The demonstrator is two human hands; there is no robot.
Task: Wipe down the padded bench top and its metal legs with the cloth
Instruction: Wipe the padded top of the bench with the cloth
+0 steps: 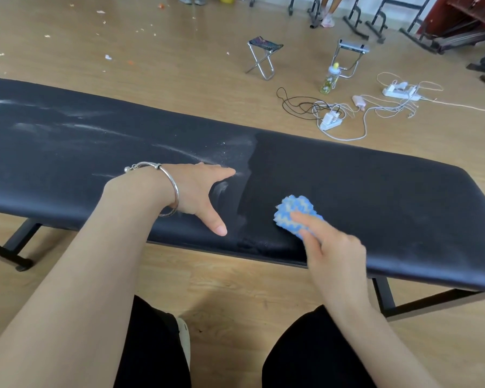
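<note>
Right hand (333, 247) on cloth (294, 208); left hand (196, 191) flat

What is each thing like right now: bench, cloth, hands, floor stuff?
Black padded bench top: white dust on its left part, clean on its right.
Blue-and-white knitted cloth: bunched up, pressed on the bench top.
Left hand: open, flat on the bench top.
Right hand: holds the cloth.
Small metal folding stool: unfolded, upright.
Clear plastic bottle: upright, capped.
</note>
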